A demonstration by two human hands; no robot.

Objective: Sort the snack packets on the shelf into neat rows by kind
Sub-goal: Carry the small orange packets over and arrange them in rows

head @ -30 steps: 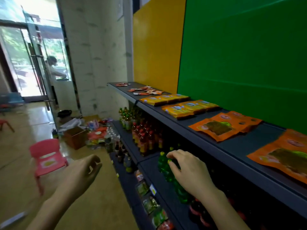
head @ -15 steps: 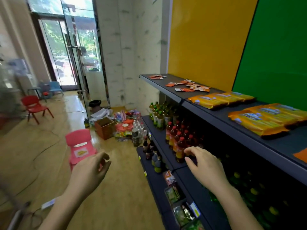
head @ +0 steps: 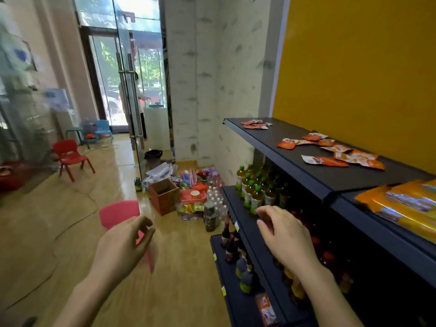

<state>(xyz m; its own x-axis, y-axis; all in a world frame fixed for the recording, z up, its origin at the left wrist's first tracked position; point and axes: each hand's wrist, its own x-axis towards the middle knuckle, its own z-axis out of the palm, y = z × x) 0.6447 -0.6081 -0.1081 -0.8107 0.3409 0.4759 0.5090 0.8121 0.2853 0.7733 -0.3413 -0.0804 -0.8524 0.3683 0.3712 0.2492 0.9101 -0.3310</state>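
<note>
Left hand [head: 120,246] and right hand [head: 286,239] empty, loosely curled — orange packets [head: 330,152] lie scattered on the top shelf [head: 271,138].

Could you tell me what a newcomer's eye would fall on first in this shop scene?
The bright yellow wall at upper right stands out first, with small orange snack packets scattered loosely on the dark top shelf below it. In the foreground the left hand and the right hand are both empty, the left in front of a pink chair on the floor.

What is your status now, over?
Left hand empty, loosely curled. Right hand empty, low by the bottles. Small orange packets lie scattered on top shelf. Nothing blocks them.
</note>
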